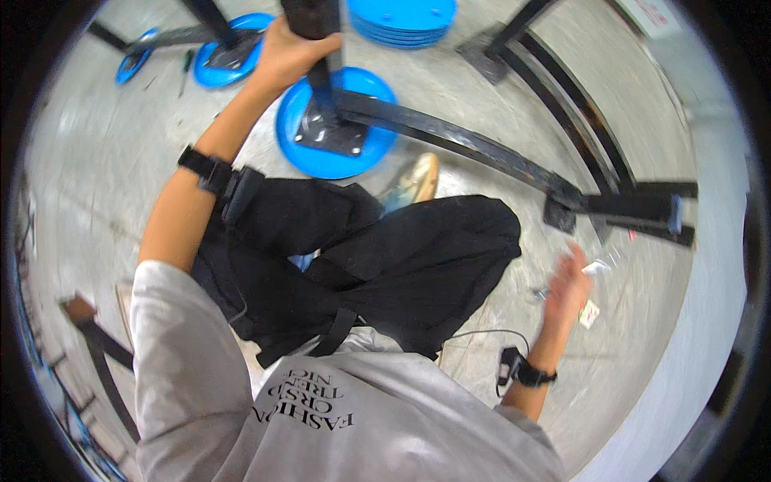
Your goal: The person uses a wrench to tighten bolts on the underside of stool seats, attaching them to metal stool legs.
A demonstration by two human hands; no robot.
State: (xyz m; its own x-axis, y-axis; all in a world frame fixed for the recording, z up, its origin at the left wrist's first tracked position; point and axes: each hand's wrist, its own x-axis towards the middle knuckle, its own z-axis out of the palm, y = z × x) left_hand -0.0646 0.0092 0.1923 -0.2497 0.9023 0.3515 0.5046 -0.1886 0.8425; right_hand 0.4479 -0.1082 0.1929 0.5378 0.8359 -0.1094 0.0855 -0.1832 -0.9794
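My left hand [293, 55] is wrapped round a black metal post [324, 80] near the top of the view. The post rises from a square plate [329, 132] with bolts at its corners, which lies on a round blue disc [341, 165]. From the post's foot a black bar [458, 138] runs to the right. My right hand [569, 285] is held low over the floor at the right, smeared by motion. Close to it lie small clear plastic pieces [606, 263] and a pale yellowish scrap [589, 314].
A stack of blue discs [403, 20] stands at the far side. Another blue disc [207, 74] under a black leg and a screwdriver [186, 64] lie at the far left. More black metal frame parts [562, 88] stand at the right, before a pale wall [719, 161].
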